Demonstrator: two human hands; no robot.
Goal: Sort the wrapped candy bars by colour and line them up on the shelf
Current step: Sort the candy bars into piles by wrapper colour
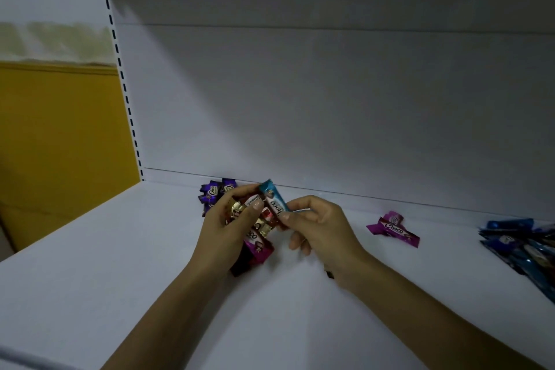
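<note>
Gripping a mixed bunch of candy bars (258, 234) in the left hand (228, 228), fingers curled round them, holding red, gold and pink ones together just over the shelf (120, 264) for sorting one by one. Pinching the end of a blue bar (274, 200) with the right hand (318, 225), thumb and finger tight on it, probably picking it out for its colour. Showing colour groups on the shelf: a purple pile (213, 192) by the back wall, a pink pile (393, 228) to the right, a blue pile (522, 243) far right. Probably needing to go there with the blue bar, matching like with like.
</note>
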